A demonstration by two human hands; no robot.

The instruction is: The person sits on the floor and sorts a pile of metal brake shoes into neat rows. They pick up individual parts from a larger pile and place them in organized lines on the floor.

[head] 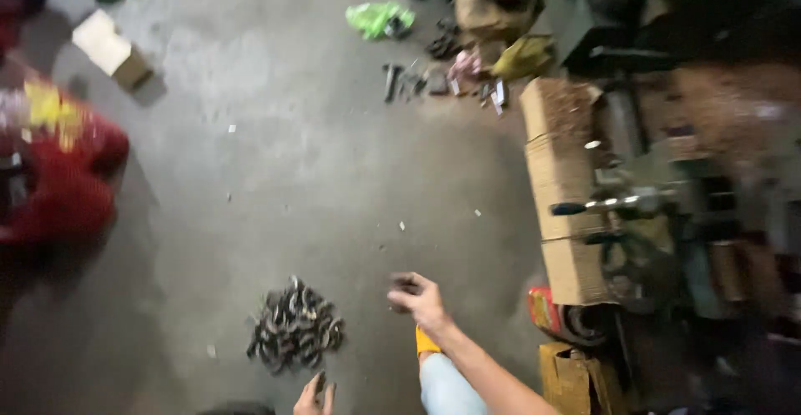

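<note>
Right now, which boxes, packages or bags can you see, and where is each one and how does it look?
Small cardboard box: upper left on the floor, pale top, brown sides.
Tall brown carton: right, standing against the machine.
Green plastic bag: top centre, crumpled.
Red and yellow package: lower right, below the carton.
No screens or signs visible.

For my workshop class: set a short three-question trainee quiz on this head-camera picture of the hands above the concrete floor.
1. True or false: the right hand hangs over bare concrete floor, beside the pile of dark curved metal pieces, not on it.
2. Which is only partly in view at the bottom edge? A) the left hand B) the cardboard box C) the green bag
3. What does the right hand grip?

Key
1. True.
2. A.
3. A small dark piece at the fingertips; blur hides what kind.
</note>
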